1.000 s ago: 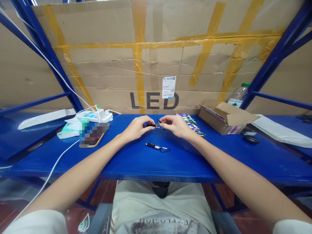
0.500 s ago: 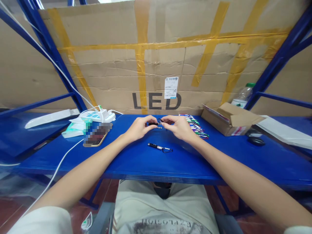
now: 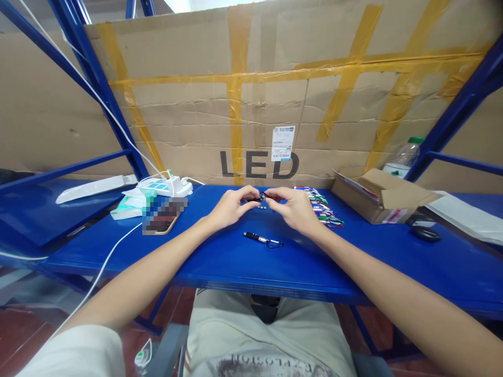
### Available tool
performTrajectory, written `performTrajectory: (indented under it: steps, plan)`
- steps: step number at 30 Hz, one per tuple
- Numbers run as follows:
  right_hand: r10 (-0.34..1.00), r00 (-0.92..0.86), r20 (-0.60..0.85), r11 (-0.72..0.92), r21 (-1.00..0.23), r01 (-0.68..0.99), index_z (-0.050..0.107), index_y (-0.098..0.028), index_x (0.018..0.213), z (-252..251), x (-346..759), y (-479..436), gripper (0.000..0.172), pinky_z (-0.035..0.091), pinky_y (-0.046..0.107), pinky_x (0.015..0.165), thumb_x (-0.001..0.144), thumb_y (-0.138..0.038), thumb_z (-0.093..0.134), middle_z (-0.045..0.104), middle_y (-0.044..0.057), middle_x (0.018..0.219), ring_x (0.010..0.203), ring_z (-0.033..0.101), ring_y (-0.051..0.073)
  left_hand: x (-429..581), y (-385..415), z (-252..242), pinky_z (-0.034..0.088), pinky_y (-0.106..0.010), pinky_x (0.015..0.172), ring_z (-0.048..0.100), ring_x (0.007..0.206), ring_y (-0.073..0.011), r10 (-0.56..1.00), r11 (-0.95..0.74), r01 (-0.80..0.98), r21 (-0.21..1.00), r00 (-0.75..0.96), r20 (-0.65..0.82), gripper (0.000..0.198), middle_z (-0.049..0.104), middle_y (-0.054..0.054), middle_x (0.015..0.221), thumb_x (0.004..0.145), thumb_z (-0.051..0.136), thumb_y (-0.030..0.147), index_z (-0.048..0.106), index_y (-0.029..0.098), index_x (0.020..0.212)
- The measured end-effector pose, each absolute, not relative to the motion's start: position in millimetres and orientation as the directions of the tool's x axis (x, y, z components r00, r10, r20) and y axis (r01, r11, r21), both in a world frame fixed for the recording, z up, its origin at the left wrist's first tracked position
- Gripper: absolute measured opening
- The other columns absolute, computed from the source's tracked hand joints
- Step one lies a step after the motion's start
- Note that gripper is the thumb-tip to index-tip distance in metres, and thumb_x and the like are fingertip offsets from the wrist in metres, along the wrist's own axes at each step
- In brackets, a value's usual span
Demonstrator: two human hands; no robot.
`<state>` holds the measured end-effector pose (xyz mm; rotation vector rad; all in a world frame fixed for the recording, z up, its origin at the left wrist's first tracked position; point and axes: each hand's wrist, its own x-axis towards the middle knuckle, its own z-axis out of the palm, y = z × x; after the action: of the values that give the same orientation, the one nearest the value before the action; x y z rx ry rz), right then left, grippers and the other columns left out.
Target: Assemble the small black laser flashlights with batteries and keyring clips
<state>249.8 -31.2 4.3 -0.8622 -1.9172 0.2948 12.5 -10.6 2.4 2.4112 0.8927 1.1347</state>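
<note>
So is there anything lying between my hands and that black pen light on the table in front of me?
Nothing visible. The small black pen-shaped flashlight with a carabiner clip lies alone on the blue metal table, just nearer you than the left hand and right hand, which together hold another small black flashlight. Only bare tabletop separates them.

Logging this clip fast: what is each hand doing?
Left hand: closed, pinching the small black pen-shaped keychain light.
Right hand: closed on the same light's other end.
</note>
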Motion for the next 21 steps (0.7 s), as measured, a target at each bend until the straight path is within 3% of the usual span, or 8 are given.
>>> performTrajectory:
  steps: [12,21]
  plan:
    - [0.657,-0.327,0.680,0.742,-0.505,0.440,0.084,-0.020,0.106,0.6,254.8,-24.3,0.023,0.058,0.038,0.083,0.098,-0.034,0.068,0.085,0.008,0.100,0.086,0.076,0.025,10.8,-9.1,3.6,0.059,-0.033,0.093,0.080,0.104,-0.0221,0.689,-0.722,0.365,0.588,0.451,0.567,0.018,0.082,-0.004,0.109,0.100,0.074,0.035,0.068,0.022,0.111]
    - [0.684,-0.451,0.573,0.729,-0.514,0.452,0.081,-0.021,0.109,5.0,269.3,-12.6,0.025,0.057,0.038,0.084,0.097,-0.040,0.070,0.084,0.008,0.102,0.088,0.076,0.025,6.8,-3.7,2.5,0.054,-0.029,0.081,0.074,0.089,-0.0186,0.696,-0.718,0.449,0.531,0.454,0.557,0.020,0.081,-0.002,0.098,0.096,0.079,0.037,0.074,0.021,0.107]
